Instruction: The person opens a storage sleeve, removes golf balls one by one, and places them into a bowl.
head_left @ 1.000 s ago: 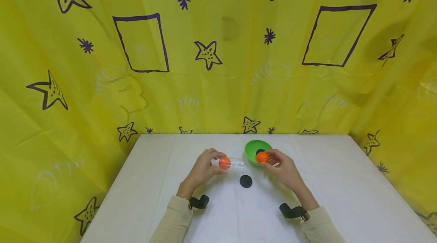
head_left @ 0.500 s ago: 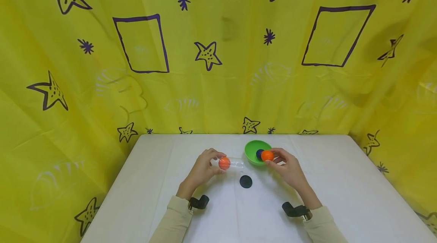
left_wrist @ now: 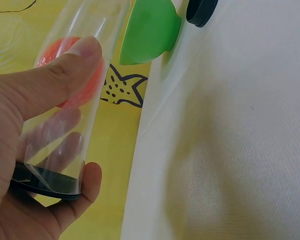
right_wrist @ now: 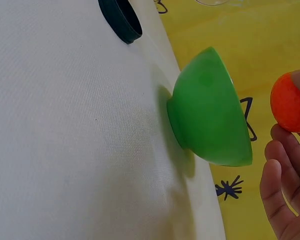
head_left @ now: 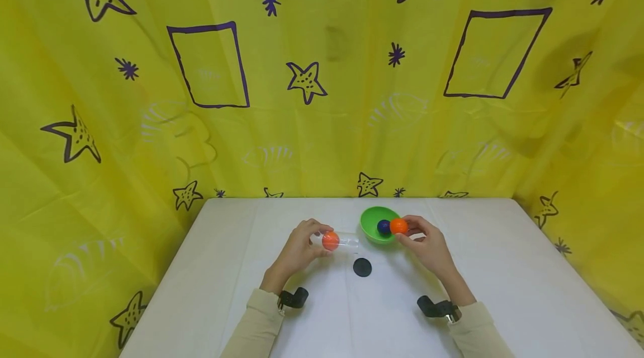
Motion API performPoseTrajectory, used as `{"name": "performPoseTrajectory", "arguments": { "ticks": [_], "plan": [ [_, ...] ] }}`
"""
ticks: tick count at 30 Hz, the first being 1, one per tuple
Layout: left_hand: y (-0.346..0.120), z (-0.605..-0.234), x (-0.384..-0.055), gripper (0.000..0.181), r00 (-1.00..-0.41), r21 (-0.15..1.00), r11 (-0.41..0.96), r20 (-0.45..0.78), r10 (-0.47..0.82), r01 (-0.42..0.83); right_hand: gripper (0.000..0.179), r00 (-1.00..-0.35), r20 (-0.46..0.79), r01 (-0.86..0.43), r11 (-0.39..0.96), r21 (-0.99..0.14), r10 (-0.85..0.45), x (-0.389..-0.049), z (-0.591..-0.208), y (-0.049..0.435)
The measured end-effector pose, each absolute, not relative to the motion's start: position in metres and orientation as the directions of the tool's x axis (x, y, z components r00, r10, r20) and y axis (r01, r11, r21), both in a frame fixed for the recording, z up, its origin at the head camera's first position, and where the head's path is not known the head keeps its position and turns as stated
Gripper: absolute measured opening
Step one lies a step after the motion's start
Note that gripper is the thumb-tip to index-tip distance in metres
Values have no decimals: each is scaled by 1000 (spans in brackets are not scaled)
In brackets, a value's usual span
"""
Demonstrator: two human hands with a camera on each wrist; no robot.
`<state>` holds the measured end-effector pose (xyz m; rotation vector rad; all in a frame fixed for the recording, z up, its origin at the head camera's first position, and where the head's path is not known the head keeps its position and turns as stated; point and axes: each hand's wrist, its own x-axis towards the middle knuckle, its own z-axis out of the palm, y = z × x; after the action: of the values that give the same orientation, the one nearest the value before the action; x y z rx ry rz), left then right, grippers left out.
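My left hand (head_left: 303, 246) grips a clear plastic tube (left_wrist: 72, 135) that has a black cap (left_wrist: 50, 186) on its near end. Inside the tube sits an orange-red ball (head_left: 330, 240), seen through the wall in the left wrist view behind the thumb. My right hand (head_left: 426, 243) pinches an orange ball (head_left: 399, 227) between thumb and fingers, at the right rim of a green bowl (right_wrist: 210, 112). A dark blue ball (head_left: 384, 227) lies in the bowl. In the right wrist view the held ball is partly cut off by the frame edge.
A round black lid (head_left: 362, 267) lies on the white-covered table (head_left: 352, 319), in front of the bowl and between the hands. A yellow curtain (head_left: 322, 140) with star drawings hangs behind the table's far edge.
My right hand has moved a little to the right and away from me with the orange ball, uncovering more of the dark blue ball. The left hand and tube stay in place.
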<state>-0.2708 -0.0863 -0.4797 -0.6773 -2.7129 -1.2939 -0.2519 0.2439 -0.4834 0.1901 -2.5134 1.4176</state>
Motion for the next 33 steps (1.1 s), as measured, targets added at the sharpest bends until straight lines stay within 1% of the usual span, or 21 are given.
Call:
{"name": "performPoseTrajectory", "arguments": {
  "ticks": [8, 17, 23, 33],
  "plan": [
    [-86, -479, -270, 45, -899, 729, 543, 241, 366, 417, 42, -964, 267, -216, 542, -812, 16, -259, -479, 240],
    [-86, -478, -270, 46, -901, 731, 544, 237, 363, 412, 47, -969, 247, -185, 578, -795, 30, -276, -474, 235],
    [-85, -479, -272, 45, -898, 727, 544, 240, 370, 419, 44, -972, 235, -178, 572, -801, 28, -286, -475, 231],
    [-85, -479, -271, 47, -908, 737, 549, 220, 357, 394, 47, -980, 200, -158, 576, -802, 10, -296, -477, 222]
  ]
}}
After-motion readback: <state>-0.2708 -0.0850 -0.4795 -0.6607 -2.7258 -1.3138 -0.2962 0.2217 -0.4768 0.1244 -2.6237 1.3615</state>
